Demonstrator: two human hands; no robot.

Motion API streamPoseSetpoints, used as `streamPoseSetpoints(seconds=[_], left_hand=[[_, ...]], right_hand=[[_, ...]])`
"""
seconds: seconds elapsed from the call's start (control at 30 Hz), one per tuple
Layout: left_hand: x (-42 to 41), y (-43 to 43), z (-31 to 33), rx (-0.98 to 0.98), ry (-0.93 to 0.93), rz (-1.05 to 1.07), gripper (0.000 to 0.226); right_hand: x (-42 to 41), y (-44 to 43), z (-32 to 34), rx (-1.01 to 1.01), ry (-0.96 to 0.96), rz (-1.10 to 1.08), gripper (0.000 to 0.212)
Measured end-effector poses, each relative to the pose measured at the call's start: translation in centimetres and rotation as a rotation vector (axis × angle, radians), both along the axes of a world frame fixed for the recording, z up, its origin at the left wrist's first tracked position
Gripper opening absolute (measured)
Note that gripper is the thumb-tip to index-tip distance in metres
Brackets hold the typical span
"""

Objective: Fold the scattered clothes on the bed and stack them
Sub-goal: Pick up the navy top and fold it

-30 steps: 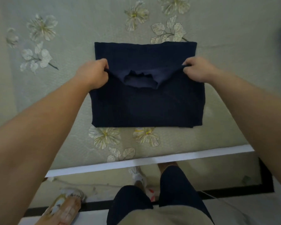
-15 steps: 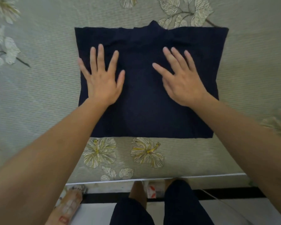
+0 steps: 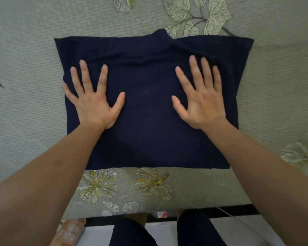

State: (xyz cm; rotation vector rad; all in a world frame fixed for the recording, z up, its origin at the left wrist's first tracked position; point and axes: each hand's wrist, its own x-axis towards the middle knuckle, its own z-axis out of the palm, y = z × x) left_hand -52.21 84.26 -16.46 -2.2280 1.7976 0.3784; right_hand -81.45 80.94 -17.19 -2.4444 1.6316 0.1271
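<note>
- A folded navy garment lies flat on the floral bedspread, near the bed's front edge.
- The left hand and right hand rest palm-down on it, fingers spread, gripping nothing.

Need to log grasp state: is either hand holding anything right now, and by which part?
Nothing is held. The left hand and right hand lie flat, fingers spread, on the folded garment.

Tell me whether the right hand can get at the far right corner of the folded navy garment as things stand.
Probably yes. The right hand lies flat and open on the folded navy knit garment, holding nothing, and the far right corner lies bare on the floral bedspread with nothing between.
</note>
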Motion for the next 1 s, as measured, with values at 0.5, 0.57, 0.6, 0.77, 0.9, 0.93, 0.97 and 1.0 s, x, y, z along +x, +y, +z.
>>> streamPoseSetpoints(seconds=[0.5, 0.57, 0.6, 0.77, 0.9, 0.93, 0.97, 1.0], left_hand=[[-3.7, 7.3, 2.9, -0.209, 0.049, -0.047, 0.067], [-2.7, 10.2, 2.0, -0.079, 0.037, -0.116, 0.074], [-1.7, 10.9, 1.4, -0.032, 0.039, -0.119, 0.076], [-0.9, 11.0, 0.7, 0.015, 0.046, -0.115, 0.075], [-2.8, 11.3, 1.9, -0.027, 0.077, -0.1, 0.068], [-3.9, 11.2, 2.2, -0.06, 0.112, -0.113, 0.066], [-5.5, 11.0, 2.6, -0.098, 0.152, -0.142, 0.064], [-7.5, 10.9, 3.0, -0.136, 0.193, -0.192, 0.064]], right_hand=[[3.5, 8.8, 3.3, -0.061, -0.102, -0.055, 0.064], [1.8, 12.0, 2.5, -0.018, -0.087, 0.007, 0.068], [0.5, 12.8, 1.8, 0.006, -0.074, 0.009, 0.071], [-1.2, 13.1, 0.8, 0.061, -0.039, -0.004, 0.073], [-2.2, 11.9, 2.2, 0.002, -0.144, -0.108, 0.067], [-3.1, 10.9, 2.6, -0.082, -0.125, -0.182, 0.066], [-3.9, 9.7, 2.9, -0.128, -0.082, -0.266, 0.067], [-4.6, 8.3, 3.1, -0.119, -0.035, -0.336, 0.07]])
